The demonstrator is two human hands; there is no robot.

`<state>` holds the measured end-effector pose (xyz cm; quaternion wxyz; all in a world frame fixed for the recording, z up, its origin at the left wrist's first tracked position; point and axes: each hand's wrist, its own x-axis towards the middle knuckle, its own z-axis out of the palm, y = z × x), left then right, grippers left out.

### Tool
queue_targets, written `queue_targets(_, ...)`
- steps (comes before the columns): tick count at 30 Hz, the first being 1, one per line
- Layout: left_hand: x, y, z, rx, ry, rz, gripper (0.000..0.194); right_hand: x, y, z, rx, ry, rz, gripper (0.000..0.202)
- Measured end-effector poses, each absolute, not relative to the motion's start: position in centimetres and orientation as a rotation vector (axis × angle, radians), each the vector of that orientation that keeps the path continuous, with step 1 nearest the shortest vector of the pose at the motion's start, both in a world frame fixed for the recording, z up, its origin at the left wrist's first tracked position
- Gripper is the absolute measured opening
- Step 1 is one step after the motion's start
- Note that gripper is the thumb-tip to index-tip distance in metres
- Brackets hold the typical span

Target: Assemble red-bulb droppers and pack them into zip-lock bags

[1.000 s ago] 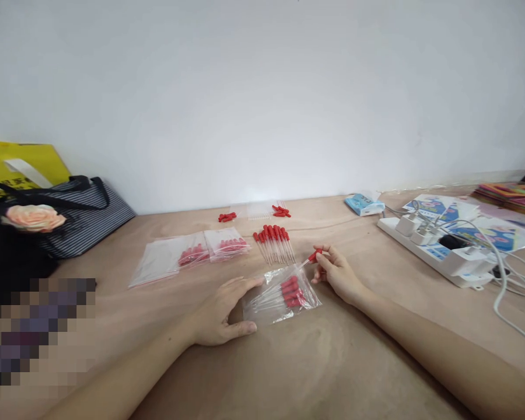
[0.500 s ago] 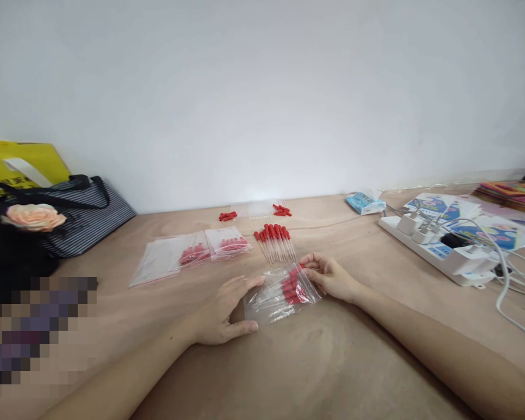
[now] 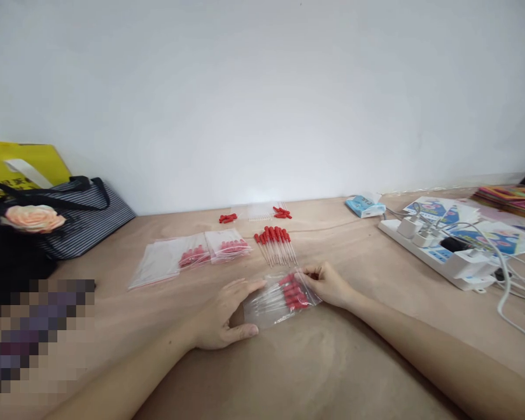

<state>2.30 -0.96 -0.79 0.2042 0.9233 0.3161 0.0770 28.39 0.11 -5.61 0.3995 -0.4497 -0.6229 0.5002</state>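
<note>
A clear zip bag lies flat in front of me, with several red-topped glass droppers inside, their bulbs toward the right. At the bag's right end, my right hand is closed in a pinch on its edge; the fingertips are partly hidden. My left hand rests open at the left end, thumb and fingers apart, fingertips at the bag's edge. Just beyond the bag, a fan of loose droppers lies on the table with bulbs pointing away from me.
To the left are filled zip bags overlapping. Loose red rubber bulbs and thin glass tubes lie near the wall. A power strip with cables and a tissue pack stand right; a striped bag stands left.
My right hand has shifted slightly down and curled further over the bag's right edge. The droppers inside now lie more evenly in line. My left hand has barely moved.
</note>
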Motion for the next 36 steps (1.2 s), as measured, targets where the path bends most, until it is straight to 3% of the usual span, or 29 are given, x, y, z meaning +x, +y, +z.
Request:
queue_targets(18, 2.3, -0.8, -1.2, 2.621, 0.82, 0.361, 0.055, 29.5, -0.4, -3.3, -1.339, -1.507, 1.325, 0.041)
queue_targets(25, 4.6, 0.2, -1.6, 2.469, 1.0, 0.695, 0.029, 29.7, 0.2, -3.6, -1.462, -1.676, 1.161, 0.041)
queue_targets(36, 11.8, 4.7, 0.2, 2.261, 1.113, 0.168, 0.057, 29.9, 0.5, -4.5, -1.377, -1.617, 1.276, 0.044)
